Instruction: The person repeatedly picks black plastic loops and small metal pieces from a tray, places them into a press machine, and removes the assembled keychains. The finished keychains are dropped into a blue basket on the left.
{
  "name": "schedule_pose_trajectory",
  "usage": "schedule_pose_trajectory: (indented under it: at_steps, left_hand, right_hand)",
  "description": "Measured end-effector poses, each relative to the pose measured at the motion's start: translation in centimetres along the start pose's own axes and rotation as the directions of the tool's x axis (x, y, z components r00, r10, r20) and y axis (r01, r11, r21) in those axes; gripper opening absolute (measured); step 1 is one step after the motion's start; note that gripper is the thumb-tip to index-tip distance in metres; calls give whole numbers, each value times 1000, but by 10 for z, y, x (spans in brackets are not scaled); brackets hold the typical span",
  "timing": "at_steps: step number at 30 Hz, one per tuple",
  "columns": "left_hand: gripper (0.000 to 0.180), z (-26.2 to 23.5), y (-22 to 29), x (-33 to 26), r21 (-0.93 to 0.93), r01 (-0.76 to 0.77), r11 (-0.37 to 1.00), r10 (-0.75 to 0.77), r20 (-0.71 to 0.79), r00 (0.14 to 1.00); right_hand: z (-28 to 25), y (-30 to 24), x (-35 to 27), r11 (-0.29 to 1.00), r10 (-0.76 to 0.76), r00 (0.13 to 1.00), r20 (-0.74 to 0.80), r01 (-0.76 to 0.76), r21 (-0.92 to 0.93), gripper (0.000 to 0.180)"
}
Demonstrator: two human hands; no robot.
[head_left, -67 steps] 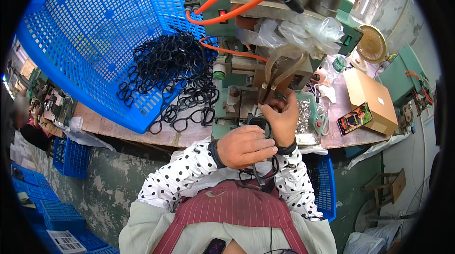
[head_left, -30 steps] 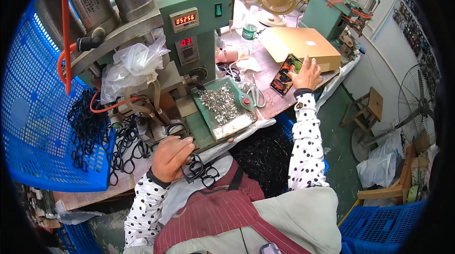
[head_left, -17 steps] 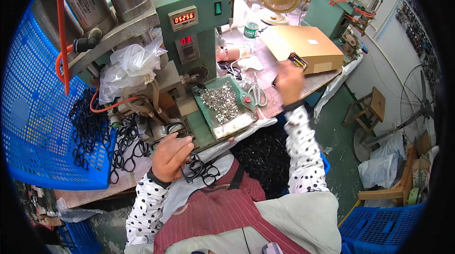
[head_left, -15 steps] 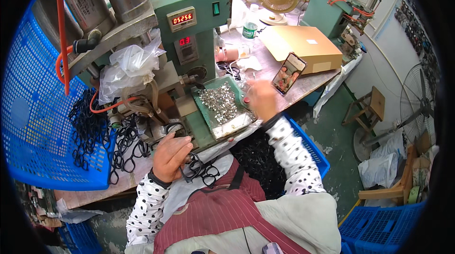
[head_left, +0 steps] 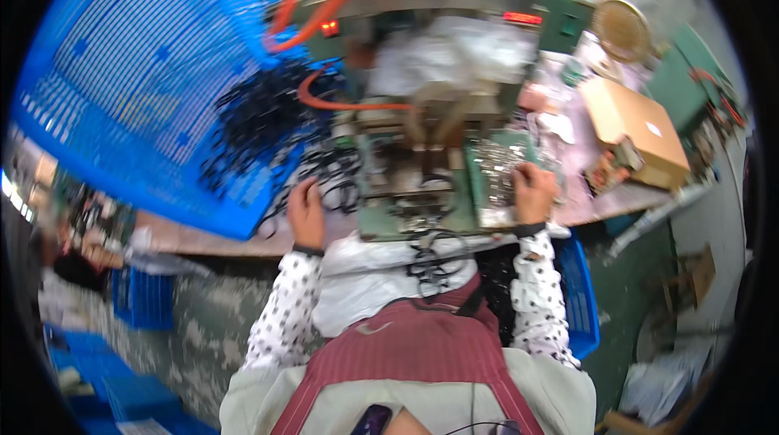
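Observation:
My left hand [head_left: 306, 217] is at the near edge of a heap of black looped pieces [head_left: 334, 171], like scissor handles. Its fingers stretch forward, slightly apart, and nothing shows in them. My right hand [head_left: 535, 194] is over the right side of a green tray [head_left: 479, 195] of small shiny metal pieces [head_left: 497, 161]. Its fingers are bent together at the pieces; whatever they hold is too small and blurred to make out. Between my hands stands the green press [head_left: 418, 212], its working area smeared by motion. Several black looped pieces [head_left: 430, 260] hang at its front edge, above my lap.
A big blue basket [head_left: 154, 53] leans at the left, with more black pieces at its mouth. Orange hoses [head_left: 312, 9] cross above the press. On the right are a phone [head_left: 610, 167], a cardboard box [head_left: 637, 131] and a fan [head_left: 621, 29]. A blue crate [head_left: 578, 297] sits below the table.
My view has swung left. My left hand has left the press front for the black heap at its left. My right hand has come from beside the tray onto the metal pieces.

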State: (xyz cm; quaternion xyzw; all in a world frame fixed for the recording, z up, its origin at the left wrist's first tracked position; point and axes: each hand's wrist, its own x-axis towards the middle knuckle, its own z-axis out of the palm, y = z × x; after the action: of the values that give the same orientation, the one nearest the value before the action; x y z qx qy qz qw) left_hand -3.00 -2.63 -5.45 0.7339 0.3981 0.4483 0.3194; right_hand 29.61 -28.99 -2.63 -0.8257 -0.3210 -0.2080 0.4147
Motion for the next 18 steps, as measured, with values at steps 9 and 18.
schedule_pose_trajectory:
  at_steps: [9, 18]
  left_hand:
    - [38, 37, -80, 114, 635, 110, 765, -207, 80, 975]
    - [33, 4, -55, 115, 200, -93, 975, 96, -4, 995]
  right_hand:
    - [16, 30, -8, 990, -87, 991, -105, 74, -120, 13]
    - [0, -11, -6, 992, 77, 991, -109, -88, -94, 8]
